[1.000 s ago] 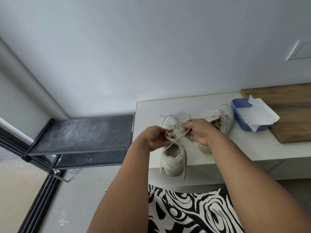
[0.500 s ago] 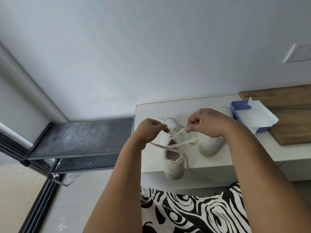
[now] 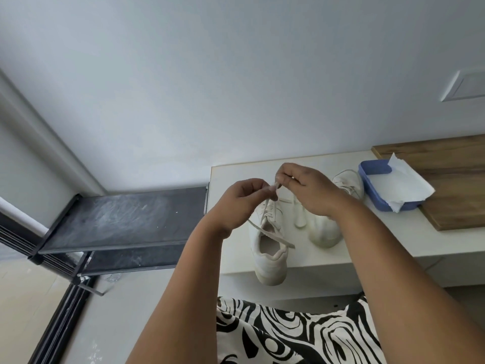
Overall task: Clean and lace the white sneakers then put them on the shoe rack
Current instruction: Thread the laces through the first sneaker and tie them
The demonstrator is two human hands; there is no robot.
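Two white sneakers stand on a white ledge [image 3: 236, 261]. The near sneaker [image 3: 270, 256] has its heel over the ledge's front edge. The far sneaker [image 3: 325, 229] is partly hidden behind my right wrist. A flat white lace [image 3: 273, 236] runs from the near sneaker's eyelets up to my hands, with a loose length lying across the shoe's opening. My left hand [image 3: 244, 198] and my right hand [image 3: 301, 185] are raised above the shoes, and each pinches the lace near its end. The black shoe rack [image 3: 123, 219] stands left of the ledge.
A blue tray [image 3: 375, 169] with a white paper wipe [image 3: 401, 187] in it sits at the ledge's right, against a wooden board [image 3: 451, 185]. A black-and-white patterned garment [image 3: 288, 334] fills the bottom. The wall rises close behind the ledge.
Both hands rose and moved away from me, drawing the lace up from the near sneaker. The lace that ran straight between the hands now hangs loose across the shoe's opening.
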